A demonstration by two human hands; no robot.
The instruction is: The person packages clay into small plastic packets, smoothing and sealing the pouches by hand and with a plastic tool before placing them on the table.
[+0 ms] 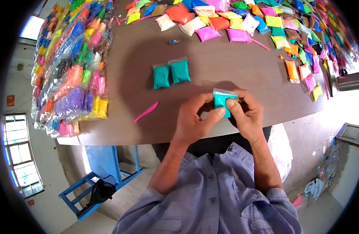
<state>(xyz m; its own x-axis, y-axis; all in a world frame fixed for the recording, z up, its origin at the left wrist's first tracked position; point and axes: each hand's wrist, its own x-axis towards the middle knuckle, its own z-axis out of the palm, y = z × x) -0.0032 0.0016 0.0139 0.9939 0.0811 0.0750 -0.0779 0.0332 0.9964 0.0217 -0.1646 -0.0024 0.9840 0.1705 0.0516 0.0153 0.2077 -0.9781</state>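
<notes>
Both hands grip a small clear bag of teal modelling clay (pixel 219 102) above the table's front edge. My left hand (pixel 197 119) pinches its left side, thumb on the front face. On the right side my right hand (pixel 245 113) is closed the same way, its thumb pressing the bag; the fingers behind are partly hidden. Two more bags of darker teal clay lie beyond the hands, a left one (pixel 161 77) and a right one (pixel 180 71). A pink plastic knife (pixel 146 112) rests to the left of my left hand.
Large clear bags packed with colourful clay packets (pixel 74 74) line the table's left side. Loose clay packets (pixel 220 23) spread across the back and right. A small dark blue object (pixel 174 41) lies mid-table (pixel 136 50). A blue stool (pixel 105 167) stands below left.
</notes>
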